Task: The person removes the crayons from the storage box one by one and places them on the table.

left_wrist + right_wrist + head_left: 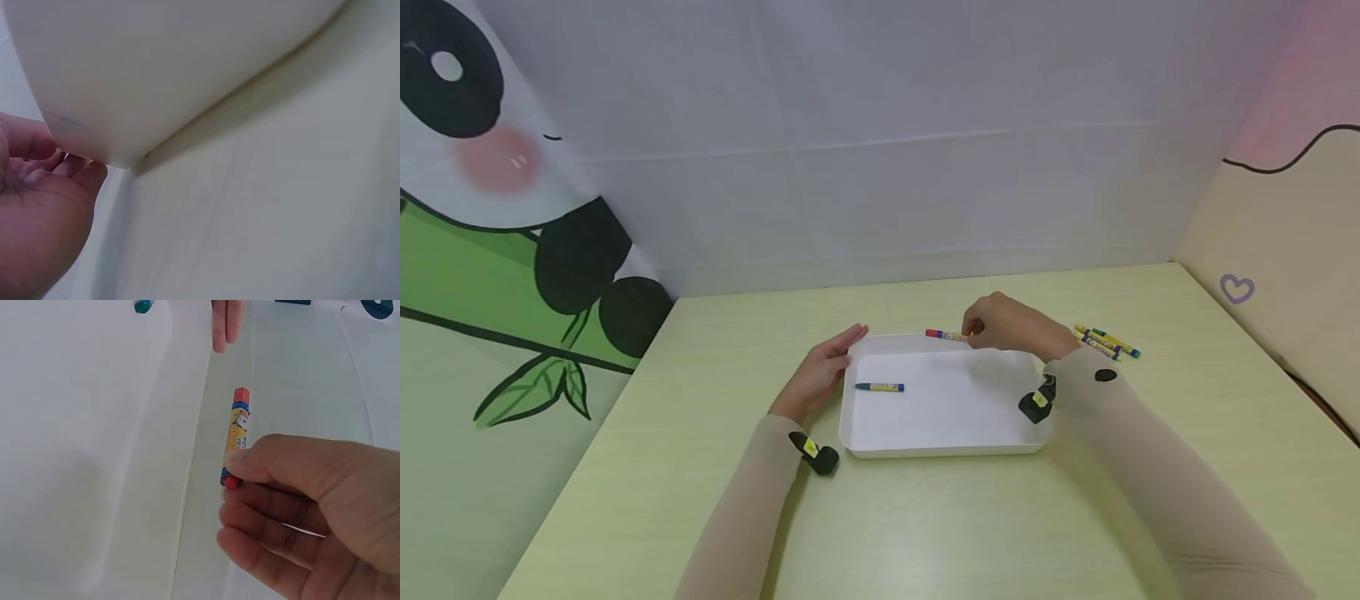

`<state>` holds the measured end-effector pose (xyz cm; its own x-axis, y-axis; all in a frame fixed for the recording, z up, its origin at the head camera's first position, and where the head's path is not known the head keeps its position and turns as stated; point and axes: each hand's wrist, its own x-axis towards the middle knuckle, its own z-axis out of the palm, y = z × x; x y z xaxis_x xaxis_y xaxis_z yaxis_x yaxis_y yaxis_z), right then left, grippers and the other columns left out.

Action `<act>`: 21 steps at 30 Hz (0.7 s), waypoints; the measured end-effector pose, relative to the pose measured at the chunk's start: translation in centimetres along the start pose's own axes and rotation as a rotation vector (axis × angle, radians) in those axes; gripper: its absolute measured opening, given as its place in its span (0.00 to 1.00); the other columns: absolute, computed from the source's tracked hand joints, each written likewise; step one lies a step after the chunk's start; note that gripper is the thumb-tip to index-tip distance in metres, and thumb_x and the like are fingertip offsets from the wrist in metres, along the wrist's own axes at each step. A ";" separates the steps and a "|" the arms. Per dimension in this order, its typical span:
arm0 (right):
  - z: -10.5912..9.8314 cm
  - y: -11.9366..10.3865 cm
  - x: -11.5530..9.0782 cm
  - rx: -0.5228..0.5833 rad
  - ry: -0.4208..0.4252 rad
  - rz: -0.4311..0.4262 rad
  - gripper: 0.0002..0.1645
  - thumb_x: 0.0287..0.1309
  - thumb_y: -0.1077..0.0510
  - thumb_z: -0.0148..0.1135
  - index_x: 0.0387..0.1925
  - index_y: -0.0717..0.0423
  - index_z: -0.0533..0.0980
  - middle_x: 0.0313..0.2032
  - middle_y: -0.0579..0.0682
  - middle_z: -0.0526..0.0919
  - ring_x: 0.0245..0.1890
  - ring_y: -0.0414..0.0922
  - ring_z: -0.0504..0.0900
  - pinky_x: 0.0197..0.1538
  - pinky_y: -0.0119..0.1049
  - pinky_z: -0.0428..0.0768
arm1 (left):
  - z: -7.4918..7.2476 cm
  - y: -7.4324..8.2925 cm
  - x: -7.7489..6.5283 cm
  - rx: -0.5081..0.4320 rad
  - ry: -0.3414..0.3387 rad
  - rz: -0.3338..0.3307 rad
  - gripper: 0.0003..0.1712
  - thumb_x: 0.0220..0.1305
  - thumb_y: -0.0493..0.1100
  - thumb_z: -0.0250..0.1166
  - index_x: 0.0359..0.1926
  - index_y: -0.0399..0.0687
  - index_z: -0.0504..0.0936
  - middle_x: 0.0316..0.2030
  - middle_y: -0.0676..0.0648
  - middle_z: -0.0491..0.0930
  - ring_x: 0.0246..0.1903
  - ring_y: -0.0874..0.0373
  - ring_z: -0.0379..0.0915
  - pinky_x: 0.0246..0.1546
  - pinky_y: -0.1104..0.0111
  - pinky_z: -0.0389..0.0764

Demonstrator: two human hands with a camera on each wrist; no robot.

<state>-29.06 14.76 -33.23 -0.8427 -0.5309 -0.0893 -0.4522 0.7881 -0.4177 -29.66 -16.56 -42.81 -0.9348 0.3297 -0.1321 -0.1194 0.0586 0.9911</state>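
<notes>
A white rectangular tray [940,425] lies on the table, a dark green crayon [880,387] inside it near the left wall. My left hand [820,375] rests against the tray's far left corner; its fingers look straight, reaching past the edge, and the thumb is by the rim. In the left wrist view that hand [50,206] touches the tray's pale outer side [156,69]. My right hand [1011,325] is over the tray's far edge, pinching the end of a red crayon [238,428] between thumb and forefinger. The red tip points left.
Several crayons [1105,342] lie together on the table [887,533] to the right of the tray, partly beside the right wrist. A pale cloth wall [887,200] stands behind the table, with a printed panel [602,283] on the left and another [1262,242] on the right.
</notes>
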 end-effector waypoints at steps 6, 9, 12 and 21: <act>-1.1 2.5 -2.6 0.003 0.036 0.081 0.09 0.58 0.62 0.61 0.39 0.59 0.83 0.35 0.50 0.84 0.35 0.45 0.78 0.40 0.39 0.80 | 0.1 -0.1 0.0 -0.003 0.004 0.002 0.33 0.70 0.26 0.39 0.74 0.49 0.55 0.73 0.52 0.56 0.75 0.57 0.40 0.74 0.58 0.49; -1.7 3.9 -4.1 0.003 0.065 0.108 0.08 0.59 0.61 0.61 0.38 0.57 0.82 0.36 0.50 0.84 0.37 0.45 0.79 0.42 0.41 0.80 | 0.1 -0.1 0.1 -0.001 0.013 -0.003 0.33 0.70 0.27 0.40 0.74 0.50 0.56 0.73 0.53 0.56 0.75 0.58 0.40 0.74 0.59 0.48; -2.2 5.5 -5.6 0.007 0.091 0.130 0.07 0.58 0.61 0.62 0.38 0.58 0.82 0.36 0.50 0.84 0.36 0.44 0.79 0.42 0.42 0.80 | 0.2 -0.1 0.1 -0.003 0.024 -0.010 0.33 0.70 0.27 0.40 0.73 0.51 0.57 0.73 0.54 0.57 0.75 0.58 0.41 0.74 0.59 0.48; -2.8 9.9 -8.6 0.016 0.128 0.208 0.12 0.59 0.61 0.59 0.40 0.65 0.81 0.36 0.55 0.85 0.36 0.48 0.80 0.40 0.46 0.81 | 0.3 0.0 0.0 -0.009 0.034 -0.026 0.33 0.70 0.27 0.41 0.73 0.50 0.57 0.72 0.54 0.58 0.75 0.59 0.41 0.74 0.60 0.49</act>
<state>-27.06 27.99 -34.10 -0.9479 -0.3128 -0.0598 -0.2611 0.8709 -0.4164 -29.54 -16.30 -42.82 -0.9422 0.2957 -0.1574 -0.1466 0.0585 0.9875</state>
